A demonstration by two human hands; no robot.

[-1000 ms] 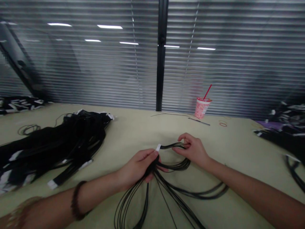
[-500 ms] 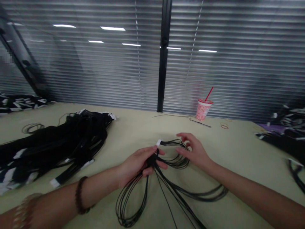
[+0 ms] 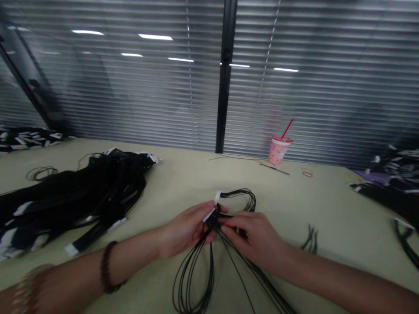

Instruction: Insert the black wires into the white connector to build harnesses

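A bundle of thin black cables [image 3: 191,279] hangs in loops from between my hands, above the pale table. My left hand [image 3: 188,229] is closed around the gathered middle of the bundle, thumb on top. Beside that thumb a white end piece [image 3: 217,197] sticks up, with a curved run of cables leading off it to the right. My right hand [image 3: 253,233] is closed on the cables just right of the left hand's fingers, thumb and forefinger together. Its palm hides part of the loops. Cable ends [image 3: 310,240] show beyond the right forearm.
To the left lies a large heap of black cables [image 3: 114,183] with white ends. More cable piles sit at the far left [image 3: 29,138] and right [image 3: 399,165]. A pink cup [image 3: 279,151] with a straw, a thin pen-like stick [image 3: 275,169] and rubber bands [image 3: 307,173] stand near the blinds.
My right hand has come left and down from the upper loop and closed on the cables beside my left hand. The upper loop is narrower, and cable ends now show past the right forearm.
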